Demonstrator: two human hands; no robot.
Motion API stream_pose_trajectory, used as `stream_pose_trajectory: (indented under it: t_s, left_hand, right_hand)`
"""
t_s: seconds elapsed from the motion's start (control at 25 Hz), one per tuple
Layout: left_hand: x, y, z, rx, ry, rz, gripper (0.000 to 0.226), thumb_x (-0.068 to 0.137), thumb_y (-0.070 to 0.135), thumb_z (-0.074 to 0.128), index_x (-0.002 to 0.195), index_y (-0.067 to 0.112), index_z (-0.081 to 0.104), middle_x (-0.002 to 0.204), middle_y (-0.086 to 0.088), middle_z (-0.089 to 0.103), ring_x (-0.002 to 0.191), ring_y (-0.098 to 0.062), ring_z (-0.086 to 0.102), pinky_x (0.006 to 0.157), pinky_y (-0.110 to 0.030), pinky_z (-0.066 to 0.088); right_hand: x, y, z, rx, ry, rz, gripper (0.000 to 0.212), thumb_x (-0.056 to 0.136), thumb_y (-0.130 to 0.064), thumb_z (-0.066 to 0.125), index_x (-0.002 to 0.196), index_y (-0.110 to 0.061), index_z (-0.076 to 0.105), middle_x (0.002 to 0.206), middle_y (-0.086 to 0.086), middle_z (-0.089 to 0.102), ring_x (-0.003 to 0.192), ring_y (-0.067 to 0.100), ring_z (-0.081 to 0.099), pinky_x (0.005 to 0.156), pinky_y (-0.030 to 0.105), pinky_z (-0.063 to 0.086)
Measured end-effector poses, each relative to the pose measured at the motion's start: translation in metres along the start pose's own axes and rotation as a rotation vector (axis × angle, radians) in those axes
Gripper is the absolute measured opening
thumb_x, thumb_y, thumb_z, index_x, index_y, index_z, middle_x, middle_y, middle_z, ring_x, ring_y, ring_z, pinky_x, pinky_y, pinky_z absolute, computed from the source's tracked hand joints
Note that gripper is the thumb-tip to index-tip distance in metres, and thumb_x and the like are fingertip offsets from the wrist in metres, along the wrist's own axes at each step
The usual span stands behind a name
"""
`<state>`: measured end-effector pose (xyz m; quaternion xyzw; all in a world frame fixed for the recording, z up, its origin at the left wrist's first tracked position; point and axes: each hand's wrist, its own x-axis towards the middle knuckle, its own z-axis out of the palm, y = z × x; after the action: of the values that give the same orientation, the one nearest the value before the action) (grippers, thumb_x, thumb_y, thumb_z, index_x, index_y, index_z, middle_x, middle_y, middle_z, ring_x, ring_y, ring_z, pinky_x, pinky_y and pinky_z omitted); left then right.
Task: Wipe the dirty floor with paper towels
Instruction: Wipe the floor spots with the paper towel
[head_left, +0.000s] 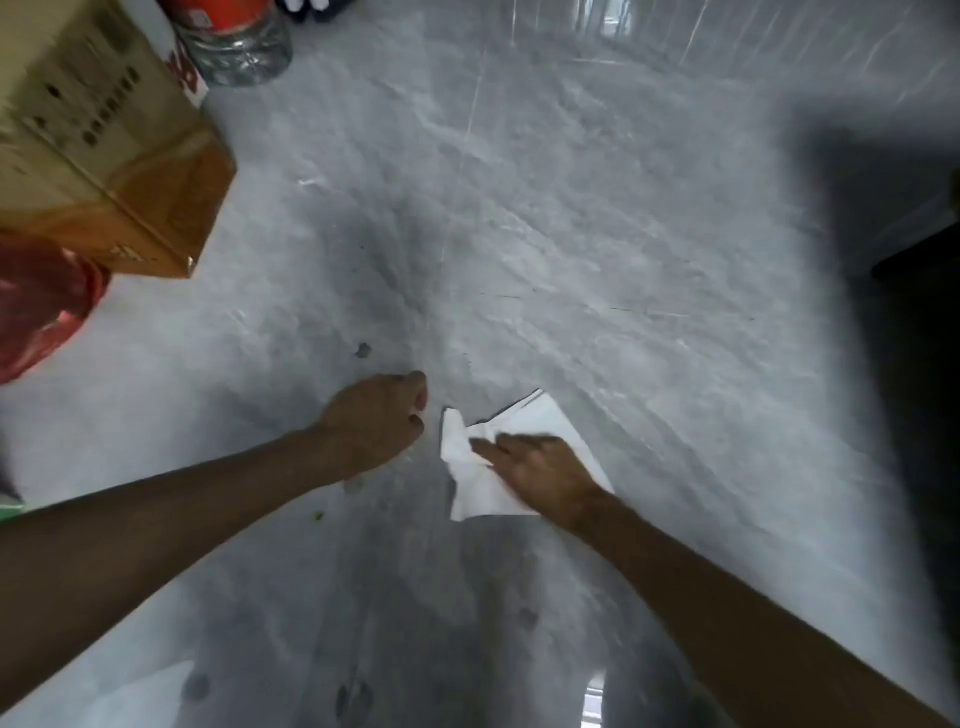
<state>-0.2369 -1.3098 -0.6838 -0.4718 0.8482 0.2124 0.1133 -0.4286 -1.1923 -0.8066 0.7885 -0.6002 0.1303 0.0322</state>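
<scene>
Down in the lower middle of the frame, the right hand (540, 475) lay flat with fingers straight, pressing a crumpled white paper towel (478, 496) onto the grey floor (623, 234). Just left of it, apart from the towel, the left hand (376, 421) was curled into a fist around nothing visible. A dark spot (363, 351) marked the floor just above the fist. A cardboard box (104, 135) stood at the upper left.

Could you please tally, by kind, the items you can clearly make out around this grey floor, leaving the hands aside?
White crumpled paper towel: 1
Tan cardboard box: 1
Clear plastic bottle with red label: 1
Red plastic bag: 1
Total: 4
</scene>
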Motion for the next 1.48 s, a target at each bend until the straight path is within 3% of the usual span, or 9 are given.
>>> stream_pose_trajectory:
  t_s: [0.2,0.28,0.52,0.64,0.88,1.16,1.32,1.4,1.48]
  left_hand:
    - [-0.015,-0.091,0.002,-0.184,0.165,-0.315,0.027,0.088,0.017,0.06,0.108,-0.001,0.053,0.106,-0.02,0.06,0.096,-0.034,0.058,0.076,-0.033,0.041]
    - [-0.027,-0.123,0.018,-0.214,0.223,-0.494,0.03,0.088,0.018,0.058,0.107,-0.004,0.053,0.108,-0.025,0.058,0.101,-0.04,0.056,0.083,-0.042,0.045]
    - [-0.048,-0.157,0.05,-0.187,0.429,-0.531,0.025,0.087,0.008,0.052,0.102,-0.011,0.056,0.094,-0.031,0.058,0.083,-0.048,0.058,0.067,-0.046,0.044]
    - [-0.045,-0.158,0.043,-0.173,0.482,-0.571,0.016,0.087,0.002,0.053,0.097,-0.009,0.057,0.081,-0.029,0.061,0.066,-0.046,0.06,0.055,-0.039,0.037]
    - [-0.048,-0.166,0.049,-0.362,0.518,-0.667,0.022,0.089,0.021,0.046,0.102,0.003,0.049,0.086,-0.014,0.058,0.076,-0.037,0.06,0.061,-0.032,0.031]
    - [-0.088,-0.188,0.058,-0.375,0.598,-0.82,0.01,0.09,0.015,0.056,0.094,0.011,0.047,0.088,-0.012,0.061,0.082,-0.034,0.062,0.064,-0.028,0.034]
    - [-0.092,-0.202,0.063,-0.323,0.476,-0.67,0.012,0.087,0.011,0.056,0.095,0.006,0.049,0.098,-0.013,0.054,0.083,-0.035,0.058,0.063,-0.03,0.029]
    - [-0.088,-0.203,0.063,-0.337,0.455,-0.705,0.013,0.089,0.014,0.054,0.099,0.005,0.05,0.102,-0.013,0.054,0.087,-0.034,0.057,0.064,-0.031,0.031]
    - [-0.087,-0.199,0.062,-0.404,0.5,-0.736,0.011,0.088,0.015,0.055,0.096,0.008,0.051,0.1,-0.011,0.056,0.088,-0.029,0.057,0.066,-0.031,0.036]
  right_hand:
    - [0.023,0.087,-0.025,-0.11,-0.024,0.963,0.036,0.098,-0.016,0.045,0.132,-0.006,0.051,0.097,0.021,0.066,0.08,0.038,0.066,0.064,0.039,0.049]
    - [0.083,0.056,-0.004,-0.067,-0.003,1.026,0.04,0.101,-0.021,0.036,0.139,-0.006,0.041,0.102,0.02,0.064,0.087,0.039,0.064,0.066,0.039,0.045]
    - [0.196,-0.167,0.063,0.236,-0.261,-0.121,0.05,0.09,-0.016,0.051,0.14,-0.017,0.047,0.098,0.01,0.066,0.082,0.03,0.066,0.056,0.036,0.044]
    - [0.204,-0.112,0.068,0.208,-0.083,-0.53,0.045,0.081,-0.017,0.045,0.12,-0.018,0.066,0.081,0.007,0.07,0.061,0.025,0.068,0.041,0.026,0.043]
    - [0.277,-0.07,0.058,0.034,0.053,0.628,0.041,0.096,-0.011,0.036,0.132,-0.013,0.054,0.097,0.016,0.067,0.082,0.036,0.067,0.06,0.036,0.044]
    - [0.248,-0.186,0.083,0.283,-0.228,-0.817,0.043,0.088,-0.017,0.04,0.125,-0.015,0.063,0.085,0.011,0.069,0.066,0.029,0.067,0.044,0.031,0.045]
    - [0.31,-0.086,0.065,0.046,-0.213,0.003,0.044,0.1,-0.021,0.036,0.143,-0.024,0.043,0.127,0.016,0.059,0.109,0.034,0.06,0.082,0.04,0.047]
    - [0.307,-0.085,0.06,0.149,-0.138,0.45,0.039,0.102,-0.019,0.033,0.138,-0.021,0.048,0.121,0.018,0.061,0.106,0.037,0.061,0.084,0.042,0.046]
    - [0.266,-0.129,0.061,0.245,-0.124,0.46,0.03,0.102,-0.018,0.039,0.12,-0.01,0.061,0.097,0.02,0.067,0.085,0.037,0.066,0.07,0.043,0.051]
